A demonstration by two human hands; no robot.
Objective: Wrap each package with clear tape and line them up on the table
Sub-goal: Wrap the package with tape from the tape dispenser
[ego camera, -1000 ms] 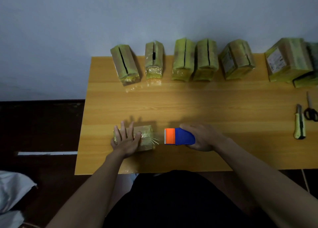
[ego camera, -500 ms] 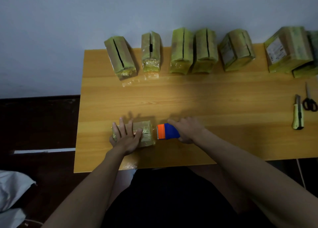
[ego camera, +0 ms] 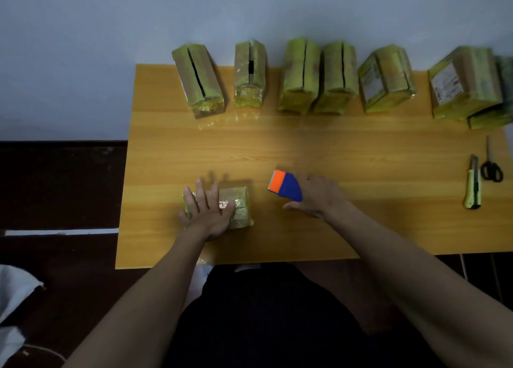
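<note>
Nearest the table's front edge: one small taped package (ego camera: 236,206), flat on the wooden table (ego camera: 333,151), left of centre. Left hand (ego camera: 206,210) laid on top of it, fingers straight and spread, pressing down; thumb along the package's upper face.

Just to the right, apart from the package: one tape dispenser (ego camera: 286,185), blue body with orange front, toothed edge pointing toward the package. Right hand (ego camera: 316,194) curled round its rear, gripping it; thumb resting low near the tabletop. Tape between dispenser and package: cannot tell.

Right edge of table, mid-depth: one utility knife (ego camera: 472,183) with yellow-green handle, lying lengthwise; just beside it, one pair of scissors (ego camera: 490,165), black handles toward the near side.

Far edge, against the wall: row of wrapped packages, seven counted. From left: first package (ego camera: 198,80), angled; second package (ego camera: 249,74), narrower; third package (ego camera: 301,76) and fourth package (ego camera: 337,77) touching each other; fifth package (ego camera: 385,77), labelled, turned slightly; sixth package (ego camera: 465,81), larger, with white label; seventh package (ego camera: 499,112), partly hidden behind the sixth and cut by the frame edge.
</note>
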